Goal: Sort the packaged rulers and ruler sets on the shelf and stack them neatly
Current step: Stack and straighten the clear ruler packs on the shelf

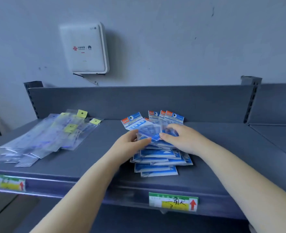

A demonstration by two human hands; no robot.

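Blue ruler-set packets (157,158) heaped mid-shelf, hang-tab ends toward the back wall, long axes running front to back but fanned out of line. Squaring that heap looks like the step in hand. Left hand (132,140) and right hand (177,137) curled round the top blue packet (149,131) from either side, pinching its edges. Next: probably aligning tabs and tapping edges flush. Clear long ruler packs (43,138) lying on the shelf (231,148) to the left, angled back-right, well apart from the blue heap

Heap of blue-and-white packaged ruler sets (157,155), fanned unevenly, mid-shelf. Clear plastic sleeves of long rulers with yellow tags (43,138) splayed at left, well apart.
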